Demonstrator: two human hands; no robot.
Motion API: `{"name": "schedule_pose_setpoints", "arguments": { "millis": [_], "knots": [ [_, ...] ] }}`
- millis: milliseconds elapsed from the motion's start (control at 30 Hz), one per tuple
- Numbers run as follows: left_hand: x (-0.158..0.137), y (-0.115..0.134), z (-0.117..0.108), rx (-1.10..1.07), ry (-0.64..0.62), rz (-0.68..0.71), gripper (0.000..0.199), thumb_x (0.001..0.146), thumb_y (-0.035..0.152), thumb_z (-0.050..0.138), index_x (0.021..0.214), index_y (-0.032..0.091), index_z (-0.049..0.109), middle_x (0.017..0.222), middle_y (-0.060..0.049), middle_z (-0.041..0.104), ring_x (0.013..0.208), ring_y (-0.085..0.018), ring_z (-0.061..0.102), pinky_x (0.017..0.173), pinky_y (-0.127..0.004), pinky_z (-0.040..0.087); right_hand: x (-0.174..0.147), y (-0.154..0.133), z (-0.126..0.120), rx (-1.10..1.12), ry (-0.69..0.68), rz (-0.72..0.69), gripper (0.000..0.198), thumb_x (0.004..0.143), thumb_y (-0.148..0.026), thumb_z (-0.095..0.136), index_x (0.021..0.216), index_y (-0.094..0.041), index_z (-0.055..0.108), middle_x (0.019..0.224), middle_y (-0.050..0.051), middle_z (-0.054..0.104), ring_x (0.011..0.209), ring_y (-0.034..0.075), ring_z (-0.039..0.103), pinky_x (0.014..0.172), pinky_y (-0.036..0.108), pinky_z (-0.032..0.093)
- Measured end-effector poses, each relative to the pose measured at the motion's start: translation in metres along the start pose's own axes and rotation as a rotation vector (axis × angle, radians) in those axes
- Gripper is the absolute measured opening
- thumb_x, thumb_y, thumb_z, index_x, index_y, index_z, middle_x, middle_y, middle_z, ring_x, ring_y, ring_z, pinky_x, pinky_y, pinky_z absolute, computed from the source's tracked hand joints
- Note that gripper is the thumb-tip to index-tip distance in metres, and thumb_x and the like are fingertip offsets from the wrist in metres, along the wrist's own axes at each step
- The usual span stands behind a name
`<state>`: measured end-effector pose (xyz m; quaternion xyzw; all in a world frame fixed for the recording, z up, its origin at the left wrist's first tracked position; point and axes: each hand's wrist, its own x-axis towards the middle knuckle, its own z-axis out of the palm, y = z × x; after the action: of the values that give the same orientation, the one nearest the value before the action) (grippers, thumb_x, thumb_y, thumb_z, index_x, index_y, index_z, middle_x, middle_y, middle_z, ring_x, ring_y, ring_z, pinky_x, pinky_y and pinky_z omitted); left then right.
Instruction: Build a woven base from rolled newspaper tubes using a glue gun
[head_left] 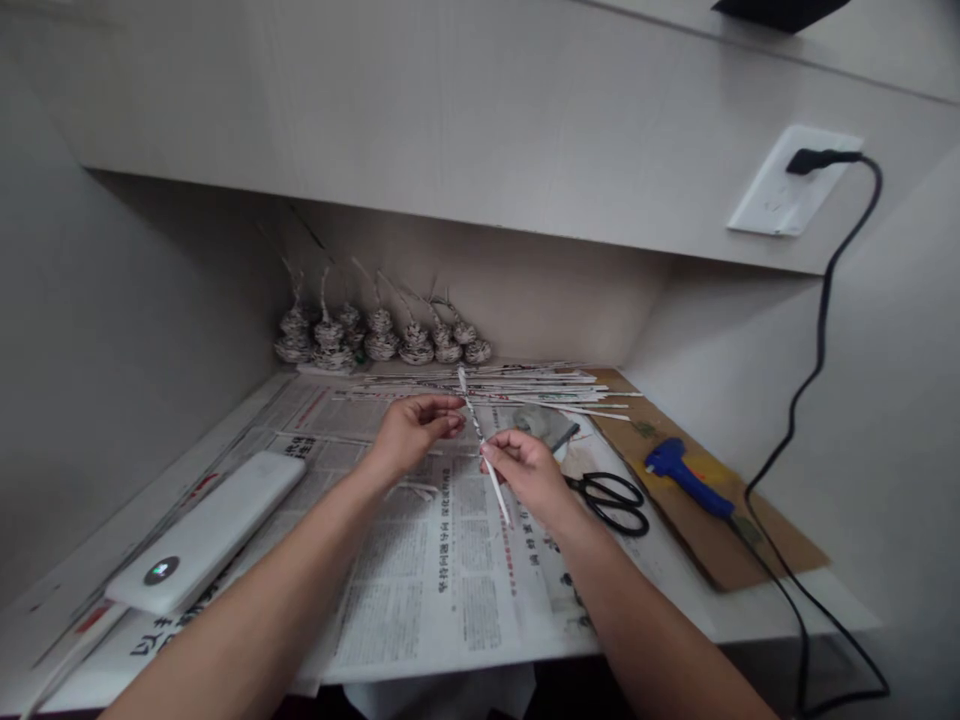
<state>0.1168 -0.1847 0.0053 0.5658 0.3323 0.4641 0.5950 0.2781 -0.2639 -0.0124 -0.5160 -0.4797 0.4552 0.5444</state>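
Observation:
A thin rolled newspaper stick (474,420) slants across the middle, its white lower end pointing toward me. My right hand (529,475) pinches it below its middle between thumb and fingers. Just to the left of the stick is my left hand (416,430), fingers loosely bent and thumb apart from the stick. Its index fingertip reaches the stick's edge; whether it touches is hard to see. Behind both hands lies a pile of similar paper sticks (525,385). Newspaper sheets (405,570) cover the table underneath.
Several woven paper gourds (381,340) stand along the back wall. A white power bank (217,525) lies at left. Black-handled scissors (615,500) rest by my right wrist. Farther right, a blue glue gun (690,480) sits on cardboard (720,560), near a black cord (821,330).

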Motion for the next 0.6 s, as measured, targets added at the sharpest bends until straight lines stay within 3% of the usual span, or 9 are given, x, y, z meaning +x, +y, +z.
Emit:
{"name": "schedule_pose_setpoints", "arguments": {
  "millis": [267, 367, 467, 600],
  "knots": [
    [0.0009, -0.0029, 0.0012, -0.128, -0.025, 0.010, 0.046, 0.059, 0.027, 0.078, 0.100, 0.011, 0.065, 0.090, -0.009, 0.072, 0.085, -0.018, 0.067, 0.083, -0.035, 0.053, 0.0011, 0.0039, -0.0009, -0.051, 0.027, -0.053, 0.028, 0.071, -0.045, 0.069, 0.073, -0.019, 0.062, 0.061, -0.001, 0.064, 0.050, 0.011, 0.052, 0.050, 0.022, 0.037],
    [0.0007, -0.0013, 0.0004, -0.187, -0.002, -0.025, 0.047, 0.064, 0.027, 0.076, 0.107, 0.014, 0.064, 0.101, -0.009, 0.070, 0.086, -0.018, 0.067, 0.071, -0.028, 0.055, -0.0001, 0.0054, -0.0003, -0.116, 0.037, -0.092, 0.025, 0.074, -0.043, 0.067, 0.075, -0.019, 0.062, 0.062, 0.000, 0.064, 0.052, 0.011, 0.053, 0.051, 0.023, 0.037],
    [0.0003, 0.0005, 0.0006, -0.236, 0.015, -0.133, 0.036, 0.067, 0.029, 0.075, 0.099, 0.014, 0.066, 0.094, -0.008, 0.070, 0.077, -0.015, 0.068, 0.053, -0.017, 0.051, -0.0024, 0.0074, 0.0028, -0.170, 0.038, -0.128, 0.023, 0.074, -0.041, 0.068, 0.074, -0.019, 0.062, 0.063, -0.001, 0.063, 0.054, 0.011, 0.053, 0.053, 0.023, 0.038],
    [-0.0002, 0.0026, 0.0010, -0.332, -0.020, -0.245, 0.019, 0.069, 0.023, 0.074, 0.085, 0.015, 0.068, 0.080, -0.004, 0.069, 0.074, -0.012, 0.067, 0.049, -0.012, 0.049, -0.0044, 0.0070, 0.0065, -0.080, -0.118, -0.041, 0.026, 0.070, -0.043, 0.071, 0.073, -0.019, 0.061, 0.062, -0.002, 0.061, 0.051, 0.010, 0.051, 0.050, 0.022, 0.038]
  ]
}}
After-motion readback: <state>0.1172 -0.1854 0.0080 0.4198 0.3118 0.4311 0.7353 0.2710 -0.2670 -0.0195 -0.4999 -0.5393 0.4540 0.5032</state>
